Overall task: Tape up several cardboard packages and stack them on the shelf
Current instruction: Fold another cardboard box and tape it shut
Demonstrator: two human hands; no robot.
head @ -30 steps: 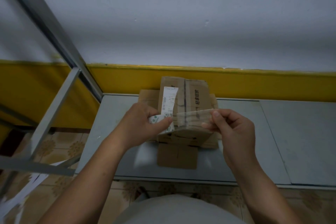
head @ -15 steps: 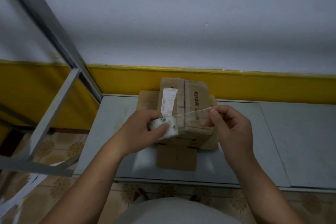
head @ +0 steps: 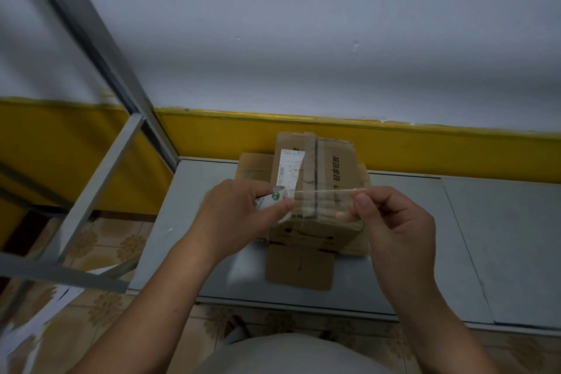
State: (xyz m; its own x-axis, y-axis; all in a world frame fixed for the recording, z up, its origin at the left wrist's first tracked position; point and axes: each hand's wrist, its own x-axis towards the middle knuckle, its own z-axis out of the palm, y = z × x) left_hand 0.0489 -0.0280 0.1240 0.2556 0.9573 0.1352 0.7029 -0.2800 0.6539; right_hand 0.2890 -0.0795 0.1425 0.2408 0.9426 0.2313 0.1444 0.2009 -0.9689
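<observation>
Just over the box [head: 315, 167], left fingers [head: 283, 206] grip the tape roll [head: 269, 199]; right fingers [head: 362, 201] pinch its strip [head: 322, 200].

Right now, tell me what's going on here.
A person is taping a package. The left hand holds the tape roll while the right hand pinches the free end, stretching a clear strip across the cardboard box, which sits on other cardboard on the grey shelf. Whether the strip touches the box yet is unclear.

Matt cardboard box [head: 312, 191], glossy clear tape [head: 321, 200]
</observation>
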